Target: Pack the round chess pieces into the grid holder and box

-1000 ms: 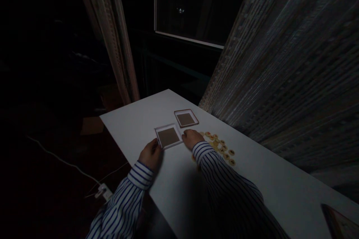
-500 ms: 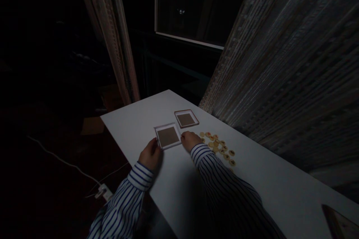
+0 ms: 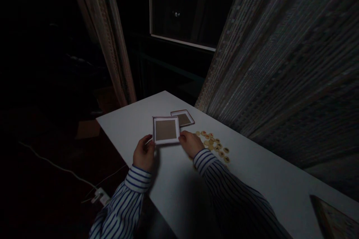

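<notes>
Both my hands hold a square white-rimmed tray with a brown inside, lifted and tilted up off the white table. My left hand grips its near left corner. Its near right corner is pinched by my right hand. A second square tray with a brown inside lies flat on the table just behind, partly covered by the lifted one. Several small round yellowish discs with dark marks lie scattered to the right of my right hand.
A woven curtain hangs along the table's right side. A dark window and a pale frame post stand behind. A white cable and plug lie on the dark floor at left. A framed board corner shows at bottom right.
The near tray was flat on the table; both hands have now raised and tilted it so its face shows. My right hand moved in from the discs to its corner.
</notes>
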`<act>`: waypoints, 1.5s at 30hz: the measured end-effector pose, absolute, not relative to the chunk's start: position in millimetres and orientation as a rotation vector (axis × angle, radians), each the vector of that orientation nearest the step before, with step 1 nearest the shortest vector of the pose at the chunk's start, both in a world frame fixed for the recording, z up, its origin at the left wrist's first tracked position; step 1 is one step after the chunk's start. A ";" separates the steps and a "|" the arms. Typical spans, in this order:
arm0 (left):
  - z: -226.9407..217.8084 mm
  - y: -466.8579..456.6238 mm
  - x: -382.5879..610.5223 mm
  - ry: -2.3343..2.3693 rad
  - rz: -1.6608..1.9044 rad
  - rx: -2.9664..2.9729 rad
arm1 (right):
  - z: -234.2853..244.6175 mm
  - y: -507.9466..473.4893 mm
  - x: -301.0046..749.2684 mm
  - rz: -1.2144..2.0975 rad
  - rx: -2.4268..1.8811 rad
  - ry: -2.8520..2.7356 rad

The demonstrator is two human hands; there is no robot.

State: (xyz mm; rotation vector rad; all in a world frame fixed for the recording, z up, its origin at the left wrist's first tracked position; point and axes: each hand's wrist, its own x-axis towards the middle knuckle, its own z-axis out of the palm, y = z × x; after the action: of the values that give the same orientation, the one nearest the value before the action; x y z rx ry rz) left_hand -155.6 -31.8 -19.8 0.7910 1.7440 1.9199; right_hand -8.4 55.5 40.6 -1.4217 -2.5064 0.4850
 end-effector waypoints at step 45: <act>12.8 -39.0 -19.5 1.396 1.651 1.311 | 53.4 -30.5 173.0 0.910 -1.358 -1.584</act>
State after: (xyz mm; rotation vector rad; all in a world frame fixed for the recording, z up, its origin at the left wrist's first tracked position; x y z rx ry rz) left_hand -19.5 -39.0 12.8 1.3115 1.3956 1.6506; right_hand 173.0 -30.5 53.4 -1.3579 -1.5836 0.9102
